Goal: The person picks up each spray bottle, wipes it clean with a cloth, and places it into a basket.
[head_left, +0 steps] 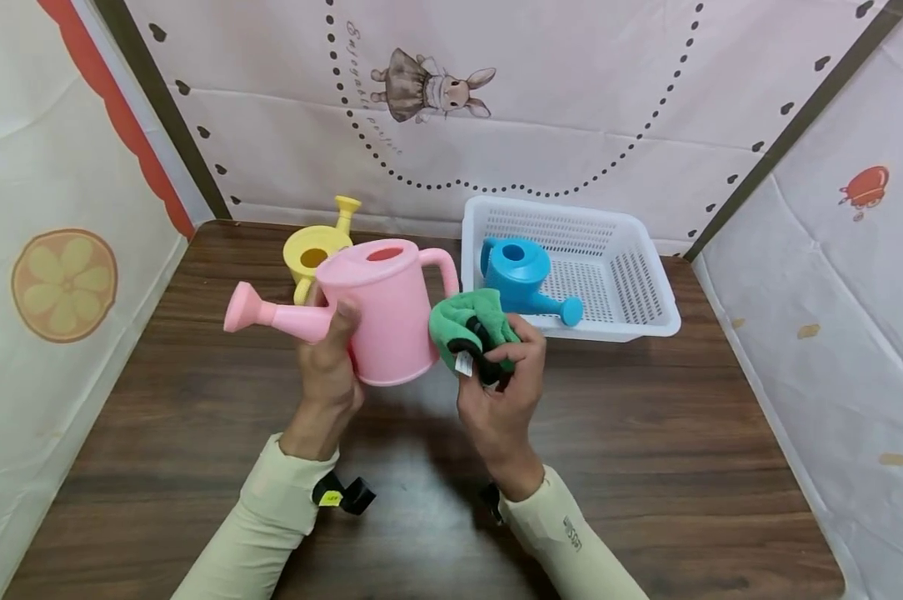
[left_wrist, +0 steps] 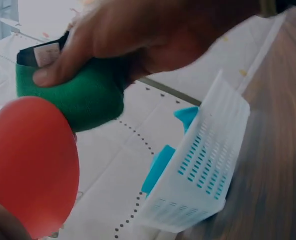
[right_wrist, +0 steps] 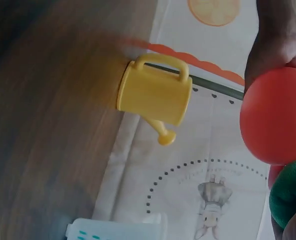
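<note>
My left hand (head_left: 326, 375) grips a pink watering can (head_left: 391, 333) near the base of its spout, holding it above the table. The spout points left and the handle right. In the wrist views the can's base (left_wrist: 32, 165) looks red. My right hand (head_left: 506, 408) pinches a bunched green cloth item (head_left: 455, 321) with black trim and a white tag. That cloth lies against the can's right side, below the handle; whether it presses there I cannot tell. Part of my left hand's fingers is hidden behind the can.
Behind the pink can a yellow watering can (head_left: 301, 250) stands on the dark wooden table (head_left: 197, 433). At the back right sits a white perforated basket (head_left: 646, 283) with a blue watering can (head_left: 519, 275) inside. Printed fabric walls (head_left: 571, 92) border the table's back and sides.
</note>
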`<state>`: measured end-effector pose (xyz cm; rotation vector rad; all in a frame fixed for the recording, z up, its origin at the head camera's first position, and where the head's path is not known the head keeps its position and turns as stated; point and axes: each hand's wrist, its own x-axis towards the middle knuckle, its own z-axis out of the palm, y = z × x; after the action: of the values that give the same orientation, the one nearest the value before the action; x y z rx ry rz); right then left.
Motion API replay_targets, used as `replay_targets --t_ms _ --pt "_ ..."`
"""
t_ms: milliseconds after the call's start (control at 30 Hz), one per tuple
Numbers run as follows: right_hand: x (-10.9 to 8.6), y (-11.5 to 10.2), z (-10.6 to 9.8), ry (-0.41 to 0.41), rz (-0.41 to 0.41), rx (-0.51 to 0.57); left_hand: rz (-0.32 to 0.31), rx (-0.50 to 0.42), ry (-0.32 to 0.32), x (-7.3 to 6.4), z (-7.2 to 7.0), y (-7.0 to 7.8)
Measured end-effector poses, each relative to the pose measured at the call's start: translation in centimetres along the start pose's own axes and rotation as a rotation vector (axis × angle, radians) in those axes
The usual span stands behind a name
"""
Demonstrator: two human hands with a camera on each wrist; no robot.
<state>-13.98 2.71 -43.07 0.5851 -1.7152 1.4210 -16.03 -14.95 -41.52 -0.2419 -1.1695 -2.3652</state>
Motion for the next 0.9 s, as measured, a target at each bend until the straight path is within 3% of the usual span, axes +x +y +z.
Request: replay_targets --t_ms 167,333,433,600,700,900 --pt "2.1 -0.6 1.0 0.080 0.010 0.074 -0.019 0.050 -0.086 -0.7 -0.3 -0.1" --pt "4.0 -1.0 1.8 0.130 0.007 0.092 -0.050 0.038 -0.105 -1.3 -0.2 -0.6" --pt "3.3 -0.8 1.6 0.091 0.025 0.072 -0.040 -0.007 -0.064 -1.1 -0.2 -0.6" --pt "-0.1 -0.3 0.8 0.021 0.075 0.044 0.007 -0.051 0.029 -0.1 -0.3 0.2" --pt "-0.7 -0.4 0.8 0.033 0.092 0.070 0.015 -0.031 0.018 -0.1 -0.4 0.1" --pt "3.2 -1.0 1.4 0.128 0.034 0.097 -0.068 0.025 -0.050 -1.5 0.5 -1.4"
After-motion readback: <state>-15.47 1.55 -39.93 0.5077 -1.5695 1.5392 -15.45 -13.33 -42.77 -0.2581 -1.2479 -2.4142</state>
